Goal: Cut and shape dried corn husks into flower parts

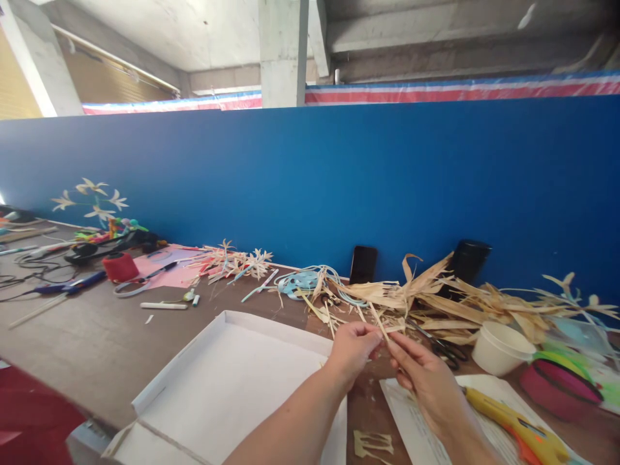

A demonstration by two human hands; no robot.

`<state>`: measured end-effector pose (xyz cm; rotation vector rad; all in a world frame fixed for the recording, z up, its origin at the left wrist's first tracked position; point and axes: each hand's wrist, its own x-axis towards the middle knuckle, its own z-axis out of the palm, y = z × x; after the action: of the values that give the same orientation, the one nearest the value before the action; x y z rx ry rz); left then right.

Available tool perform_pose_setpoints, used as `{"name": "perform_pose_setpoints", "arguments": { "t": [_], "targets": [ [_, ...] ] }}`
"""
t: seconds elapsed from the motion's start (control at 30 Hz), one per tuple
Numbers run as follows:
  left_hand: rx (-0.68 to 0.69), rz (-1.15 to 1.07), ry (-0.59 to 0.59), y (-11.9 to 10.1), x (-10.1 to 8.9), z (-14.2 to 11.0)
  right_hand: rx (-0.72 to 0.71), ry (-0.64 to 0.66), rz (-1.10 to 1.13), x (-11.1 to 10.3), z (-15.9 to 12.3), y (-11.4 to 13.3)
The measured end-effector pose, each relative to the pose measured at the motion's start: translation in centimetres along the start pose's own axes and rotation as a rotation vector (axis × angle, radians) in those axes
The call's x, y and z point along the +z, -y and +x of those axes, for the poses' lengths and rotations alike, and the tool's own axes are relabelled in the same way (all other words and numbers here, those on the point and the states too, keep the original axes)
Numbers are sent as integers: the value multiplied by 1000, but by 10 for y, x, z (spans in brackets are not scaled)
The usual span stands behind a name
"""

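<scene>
My left hand (354, 349) and my right hand (423, 378) meet over the table, both closed on a thin pale strip of dried husk (378, 319). The strip tilts up and away from my fingertips. Behind them lies a long heap of dried husks (426, 297), with black-handled scissors (448, 352) beside my right hand. A yellow glue gun (518, 423) rests on white paper (394, 394) to the right of that hand. Under my left forearm is a shallow white box (232, 381). Small cut husk pieces (372, 444) lie between box and paper.
A blue partition (290, 181) runs along the table's back, with a phone (363, 263) leaning on it. At right stand a white tub (501, 349) and a pink container (559, 391). Leftward are blue ribbon (300, 282), husk flowers (237, 261), red thread (119, 266) and another glue gun (72, 284).
</scene>
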<state>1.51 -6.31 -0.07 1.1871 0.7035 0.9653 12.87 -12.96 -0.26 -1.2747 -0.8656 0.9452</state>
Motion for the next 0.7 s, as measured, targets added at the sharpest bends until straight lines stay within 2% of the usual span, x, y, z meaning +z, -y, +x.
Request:
{"name": "perform_pose_setpoints", "arguments": {
  "t": [0.1,0.2,0.33,0.5,0.7],
  "targets": [
    [17,94,-36,6,0,4,-94,-23,-256,-5,3,-3],
    [30,168,-92,11,1,4,-324,-42,-578,-6,1,-3],
    [24,171,-176,10,5,1,-552,-107,-775,-3,-3,-5],
    [-59,115,-210,5,10,-4,-621,-151,-872,-2,-2,-10],
    [-90,83,-187,-1,12,-7,-586,-290,-852,-12,2,0]
  ]
}}
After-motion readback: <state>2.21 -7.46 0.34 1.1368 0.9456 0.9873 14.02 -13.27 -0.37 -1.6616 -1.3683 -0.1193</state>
